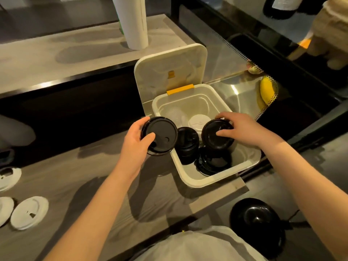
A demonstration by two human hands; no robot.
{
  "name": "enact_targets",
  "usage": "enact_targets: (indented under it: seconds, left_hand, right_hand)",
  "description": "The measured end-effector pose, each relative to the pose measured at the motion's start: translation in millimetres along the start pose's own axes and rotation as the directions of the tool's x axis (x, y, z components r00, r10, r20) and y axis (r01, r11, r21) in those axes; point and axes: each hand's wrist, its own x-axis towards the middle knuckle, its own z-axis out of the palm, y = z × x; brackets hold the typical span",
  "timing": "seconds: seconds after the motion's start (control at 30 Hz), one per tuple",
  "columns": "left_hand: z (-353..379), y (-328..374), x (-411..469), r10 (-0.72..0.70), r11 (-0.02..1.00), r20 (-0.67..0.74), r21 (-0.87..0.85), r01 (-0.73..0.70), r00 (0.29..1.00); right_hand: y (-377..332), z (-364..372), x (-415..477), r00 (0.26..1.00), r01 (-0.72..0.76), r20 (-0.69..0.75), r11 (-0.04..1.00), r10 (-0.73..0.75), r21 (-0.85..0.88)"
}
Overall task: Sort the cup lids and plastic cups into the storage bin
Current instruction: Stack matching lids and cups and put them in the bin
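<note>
Above an open white storage bin (222, 178) on the counter (75, 176), the grip of the left hand (135, 144) pinches a black lid (160, 133) over the bin's left rim. The grip of the right hand (244, 129) curls round a second lid (213, 137) above stacked lids (187, 146) inside. Released here, the left lid could catch the rim and fall outside.

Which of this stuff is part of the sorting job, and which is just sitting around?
Job: storage bin; black lid stacks inside it; black lid gripped by left hand; another black lid held by right hand; white lids on counter.
Lying about: paper towel roll; banana.
</note>
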Motion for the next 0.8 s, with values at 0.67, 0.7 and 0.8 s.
enact_targets:
  seconds: [0.67,0.7,0.8]
  left_hand:
    - [-1.2,-4.2,4.3,-0.057,0.998,-0.115,-0.045,0.052,0.992]
    - [-0.5,-3.6,4.1,-0.059,0.997,-0.116,-0.049,0.053,0.992]
    - [2.1,-2.5,4.6,-0.066,0.996,-0.112,-0.068,0.058,0.991]
  right_hand:
    - [-29.5,56.8,87.7,0.950,0.107,0.306,0.987,-0.066,-0.118]
    - [-26.7,57.6,88.0,0.953,0.089,0.299,0.991,-0.056,-0.098]
    - [-20.7,60.9,89.3,0.957,0.046,0.289,0.997,-0.027,-0.059]
